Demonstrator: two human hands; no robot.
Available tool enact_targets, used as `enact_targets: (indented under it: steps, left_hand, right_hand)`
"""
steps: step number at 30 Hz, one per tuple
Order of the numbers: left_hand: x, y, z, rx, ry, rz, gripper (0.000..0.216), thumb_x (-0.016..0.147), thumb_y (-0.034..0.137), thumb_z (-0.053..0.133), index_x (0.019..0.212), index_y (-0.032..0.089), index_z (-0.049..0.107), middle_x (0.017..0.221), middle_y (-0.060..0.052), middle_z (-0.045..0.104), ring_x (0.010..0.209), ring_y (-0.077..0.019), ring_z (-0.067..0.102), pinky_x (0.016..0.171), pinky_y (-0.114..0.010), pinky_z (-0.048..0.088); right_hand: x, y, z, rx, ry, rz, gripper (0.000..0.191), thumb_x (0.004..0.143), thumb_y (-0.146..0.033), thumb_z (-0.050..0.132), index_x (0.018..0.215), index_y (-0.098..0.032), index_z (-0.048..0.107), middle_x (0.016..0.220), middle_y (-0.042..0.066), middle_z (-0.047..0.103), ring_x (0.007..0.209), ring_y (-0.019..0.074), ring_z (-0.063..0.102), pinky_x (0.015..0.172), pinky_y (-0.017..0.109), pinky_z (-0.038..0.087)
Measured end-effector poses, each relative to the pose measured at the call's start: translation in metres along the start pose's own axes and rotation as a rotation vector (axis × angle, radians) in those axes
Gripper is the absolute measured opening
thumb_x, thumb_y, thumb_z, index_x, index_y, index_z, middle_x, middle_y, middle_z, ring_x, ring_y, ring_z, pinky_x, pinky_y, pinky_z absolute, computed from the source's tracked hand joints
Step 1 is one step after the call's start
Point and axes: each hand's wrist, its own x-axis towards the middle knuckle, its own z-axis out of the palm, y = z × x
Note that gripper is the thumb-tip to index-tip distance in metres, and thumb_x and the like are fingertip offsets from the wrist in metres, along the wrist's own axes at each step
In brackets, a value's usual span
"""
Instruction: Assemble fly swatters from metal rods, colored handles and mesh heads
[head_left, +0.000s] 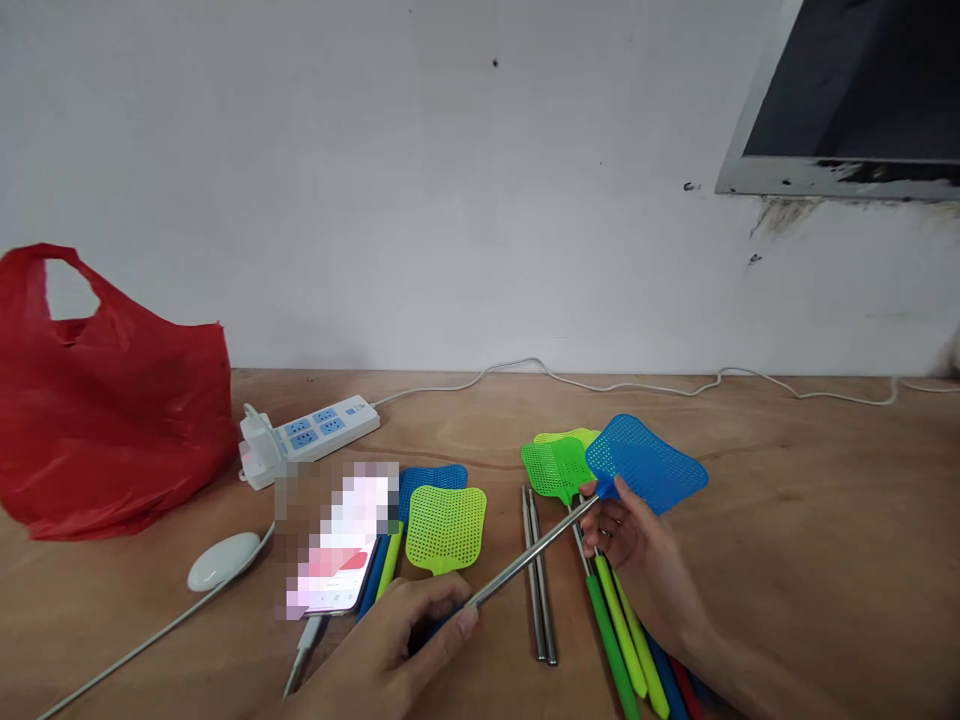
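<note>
A blue fly swatter [645,465] with a metal rod is held slantwise above the table by both hands. My left hand [409,640] is closed around its lower end, where the handle is mostly hidden. At the neck of the swatter head, my right hand [637,550] pinches it between thumb and fingers. Beneath the right hand lie a green fly swatter [559,468] and several others with green, yellow, blue and red handles. Two bare metal rods [536,590] lie side by side between the hands. Beyond the left hand rests a yellow-green fly swatter [446,525], partly over a blue one [435,485].
A phone [341,570] with a lit, partly blurred screen lies left of the swatters, a cable at its lower end. Farther left are a white oval object [223,562], a power strip [322,430] and a red plastic bag [112,420]. A white cord [615,387] runs along the wall.
</note>
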Motion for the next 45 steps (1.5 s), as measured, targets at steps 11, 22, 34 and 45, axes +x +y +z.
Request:
enact_targets:
  steps: [11, 22, 34, 45]
  left_hand:
    - [0.001, -0.010, 0.003, 0.076, 0.080, 0.055, 0.041, 0.097, 0.057, 0.040, 0.092, 0.026, 0.066, 0.087, 0.000, 0.068, 0.084, -0.0196, 0.061, 0.076, -0.027, 0.047]
    - [0.008, -0.017, 0.006, 0.070, 0.078, 0.106, 0.035, 0.097, 0.053, 0.045, 0.103, 0.027, 0.068, 0.100, -0.002, 0.071, 0.093, -0.0233, 0.062, 0.083, -0.032, 0.050]
    - [0.006, -0.017, 0.004, 0.101, 0.052, 0.062, 0.039, 0.098, 0.054, 0.041, 0.098, 0.025, 0.067, 0.097, -0.002, 0.069, 0.092, -0.0225, 0.061, 0.081, -0.030, 0.046]
    - [0.015, 0.008, 0.011, 0.100, 0.017, 0.069, 0.041, 0.099, 0.052, 0.040, 0.088, 0.021, 0.063, 0.078, 0.000, 0.059, 0.075, -0.0177, 0.055, 0.067, -0.027, 0.041]
  right_hand:
    - [0.002, 0.010, -0.005, 0.023, 0.054, -0.078, 0.034, 0.068, -0.048, 0.083, 0.070, -0.017, 0.073, 0.056, 0.000, 0.064, 0.047, 0.0106, 0.054, 0.045, 0.021, 0.050]
    - [0.001, 0.005, -0.004, -0.031, 0.044, -0.117, 0.035, 0.067, -0.050, 0.084, 0.069, -0.017, 0.072, 0.055, 0.001, 0.064, 0.047, 0.0112, 0.053, 0.042, 0.021, 0.047]
    - [0.001, 0.012, -0.009, -0.100, -0.033, -0.134, 0.037, 0.075, -0.054, 0.077, 0.077, -0.017, 0.072, 0.054, -0.001, 0.060, 0.044, 0.0117, 0.052, 0.040, 0.022, 0.046]
    - [-0.020, 0.023, -0.001, -0.216, -0.136, -0.092, 0.039, 0.082, -0.058, 0.067, 0.083, -0.019, 0.071, 0.055, 0.000, 0.063, 0.041, 0.0133, 0.054, 0.039, 0.024, 0.047]
